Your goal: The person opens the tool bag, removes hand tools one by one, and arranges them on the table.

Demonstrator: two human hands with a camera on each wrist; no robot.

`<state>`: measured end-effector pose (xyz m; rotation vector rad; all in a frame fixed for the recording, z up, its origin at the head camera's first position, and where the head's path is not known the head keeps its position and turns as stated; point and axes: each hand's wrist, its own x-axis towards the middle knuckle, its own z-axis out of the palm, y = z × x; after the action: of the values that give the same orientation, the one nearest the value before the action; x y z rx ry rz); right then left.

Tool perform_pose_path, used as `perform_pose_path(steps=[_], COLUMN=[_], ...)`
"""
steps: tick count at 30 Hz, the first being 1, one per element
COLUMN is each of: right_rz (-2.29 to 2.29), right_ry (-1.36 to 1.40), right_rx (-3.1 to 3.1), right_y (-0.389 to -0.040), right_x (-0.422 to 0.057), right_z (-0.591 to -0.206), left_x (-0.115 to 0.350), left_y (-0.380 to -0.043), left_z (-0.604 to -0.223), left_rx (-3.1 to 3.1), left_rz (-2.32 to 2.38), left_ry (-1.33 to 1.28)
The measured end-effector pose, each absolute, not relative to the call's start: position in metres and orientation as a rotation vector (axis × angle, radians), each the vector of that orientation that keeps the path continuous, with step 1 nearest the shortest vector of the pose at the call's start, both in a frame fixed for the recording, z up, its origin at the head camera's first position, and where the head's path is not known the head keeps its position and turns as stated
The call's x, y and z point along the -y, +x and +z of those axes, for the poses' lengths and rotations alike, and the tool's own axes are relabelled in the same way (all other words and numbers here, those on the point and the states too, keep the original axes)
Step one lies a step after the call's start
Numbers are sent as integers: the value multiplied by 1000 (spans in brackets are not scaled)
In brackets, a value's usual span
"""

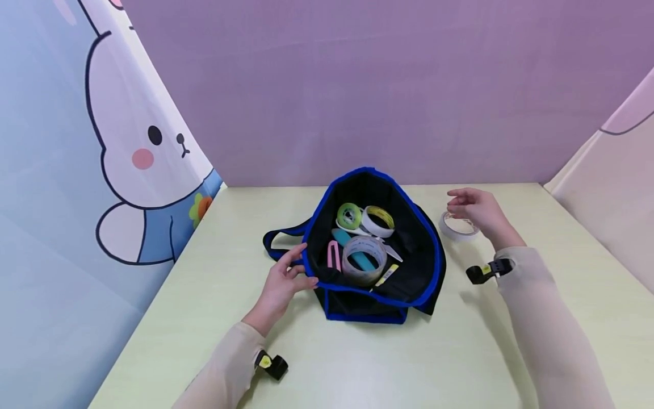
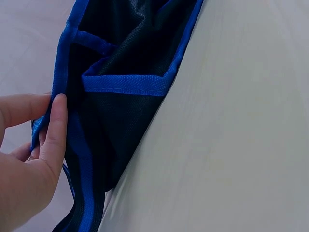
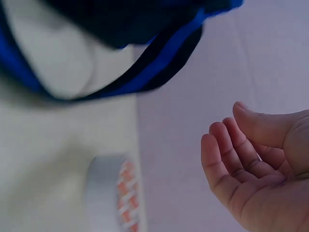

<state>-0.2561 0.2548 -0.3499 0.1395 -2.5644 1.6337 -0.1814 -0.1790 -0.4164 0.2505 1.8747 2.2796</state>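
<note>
A black tool bag with blue trim (image 1: 416, 267) stands with its top spread wide. My left hand (image 1: 280, 287) pinches the bag's rim at its left edge, thumb and fingers on either side of the blue trim (image 2: 60, 58). Off to the right, my right hand (image 1: 477, 210) hovers over a white roll of tape (image 1: 455, 234) lying on the table. Its fingers are loosely bent with nothing between them, apart from the roll in the right wrist view. Inside the bag lie a large clear tape roll (image 1: 351, 276), a green roll (image 1: 343, 213) and a white roll with a yellow inside (image 1: 374, 228).
Also in the bag are scissors (image 1: 393, 253), a pink utility item (image 1: 334, 256), a teal item (image 1: 364, 262) and a small yellow-labelled item (image 1: 390, 272). A strap handle (image 1: 273, 234) sticks out left. Behind the pale table (image 1: 352, 369) hangs a purple cloth (image 1: 357, 96).
</note>
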Motion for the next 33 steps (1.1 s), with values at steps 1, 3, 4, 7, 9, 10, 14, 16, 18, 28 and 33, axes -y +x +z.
perform_pose_path(steps=[1, 3, 4, 7, 9, 10, 14, 16, 18, 28, 33], right_rz=[1647, 1666, 1669, 1681, 1665, 1656, 1632, 1644, 1667, 1717, 1660], right_ry=[156, 187, 199, 240, 253, 261, 288, 314, 353, 588, 642], right_rx=[2549, 2532, 2527, 2510, 2514, 2518, 2546, 2560, 2568, 2711, 2893], right_y=[-254, -252, -251, -249, -248, -247, -245, -245, -244, -245, -245], right_x=[-251, -242, -238, -225, -217, -213, -197, -189, -180, -142, -133], right_z=[-346, -339, -336, -326, -322, -320, -316, -316, -316, -335, -343], left_x=[179, 180, 180, 180, 180, 180, 179, 179, 179, 180, 180], left_y=[-181, -181, -181, -183, -183, -183, -183, -183, -182, -182, -181], left_z=[-417, -417, -417, -417, -416, -416, -417, -417, -417, -417, -416], left_rx=[-1874, -1868, -1870, -1867, -1870, -1871, -1868, -1866, -1864, -1872, -1863], left_rz=[2280, 2287, 2287, 2288, 2284, 2281, 2280, 2282, 2286, 2281, 2274], left_ry=[249, 244, 247, 251, 254, 255, 249, 244, 235, 243, 232])
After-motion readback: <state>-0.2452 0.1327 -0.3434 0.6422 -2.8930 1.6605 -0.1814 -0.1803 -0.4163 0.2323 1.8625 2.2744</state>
